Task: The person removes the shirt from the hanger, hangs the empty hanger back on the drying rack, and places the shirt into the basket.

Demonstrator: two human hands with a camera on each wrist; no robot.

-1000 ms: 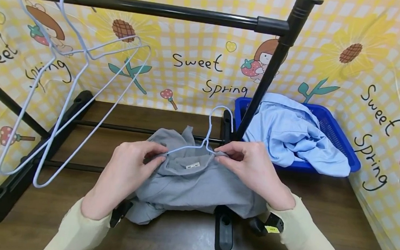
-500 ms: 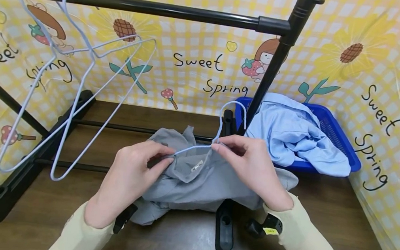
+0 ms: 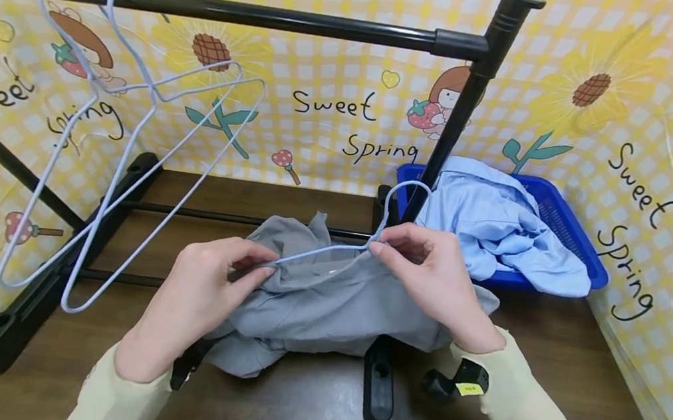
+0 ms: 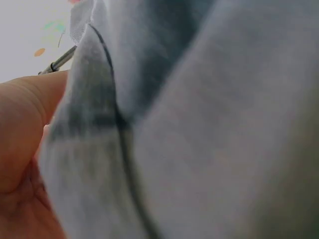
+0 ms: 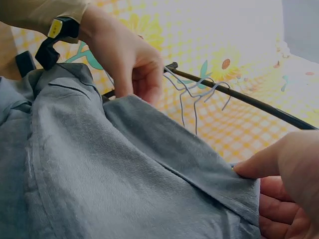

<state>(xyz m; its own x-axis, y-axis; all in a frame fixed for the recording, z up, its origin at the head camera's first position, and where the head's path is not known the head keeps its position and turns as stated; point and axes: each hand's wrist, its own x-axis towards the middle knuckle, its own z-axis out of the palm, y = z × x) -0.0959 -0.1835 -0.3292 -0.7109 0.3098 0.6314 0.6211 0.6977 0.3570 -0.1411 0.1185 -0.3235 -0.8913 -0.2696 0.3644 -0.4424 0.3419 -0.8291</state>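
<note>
In the head view, a grey garment [image 3: 334,310] lies bunched at the centre, with a pale blue wire hanger [image 3: 321,251] along its neckline. My left hand [image 3: 193,294] pinches the left side of the neckline, where the hanger's arm passes under the fingertips. The other side of the neckline is pinched by my right hand [image 3: 429,278], right beside the hanger's neck; the hook rises above it. The right wrist view has the neckline edge [image 5: 184,144] drawn out between both hands. Grey cloth [image 4: 209,139] fills most of the left wrist view. The hanger's lower part is hidden inside the garment.
A black rail [image 3: 269,17] crosses above, bearing two pale blue hangers [image 3: 128,138] on the left. Behind the right hand, a blue basket [image 3: 595,276] holds a light blue garment [image 3: 480,216]. The rack's black foot [image 3: 379,390] juts out below the grey garment.
My right hand and the hanger's hook have shifted right. The left hand went slightly right, then back left. The neckline is now stretched wider and its white label is mostly hidden.
</note>
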